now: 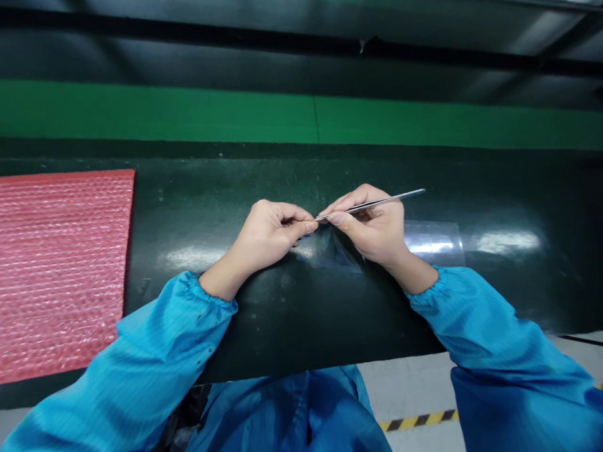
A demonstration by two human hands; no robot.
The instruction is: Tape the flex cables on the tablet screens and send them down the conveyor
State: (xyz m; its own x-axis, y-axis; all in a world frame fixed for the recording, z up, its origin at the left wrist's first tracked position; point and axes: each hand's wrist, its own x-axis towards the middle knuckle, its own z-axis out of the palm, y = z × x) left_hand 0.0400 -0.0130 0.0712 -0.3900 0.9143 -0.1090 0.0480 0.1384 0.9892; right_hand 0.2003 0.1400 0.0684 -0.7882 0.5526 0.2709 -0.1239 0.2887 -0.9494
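My right hand [379, 229] is closed on a pair of thin metal tweezers [391, 199], their back end pointing up to the right. The tweezers' tip reaches the fingertips of my left hand [268, 235], which is pinched shut. Below the fingertips a clear plastic film [342, 254] hangs just over the tabletop, its upper corner in the left-hand pinch. Exactly how the tweezers' tip meets the film is hidden by the fingers. Behind my right wrist, a second clear plastic sheet [438, 243] lies flat.
Red bubble-wrap [63, 270] covers the left end of the dark green tabletop [282, 320]. A bright green strip [188, 116] runs along the back, with a dark metal shelf or frame [211, 37] above it. Yellow-black tape [421, 419] marks the floor.
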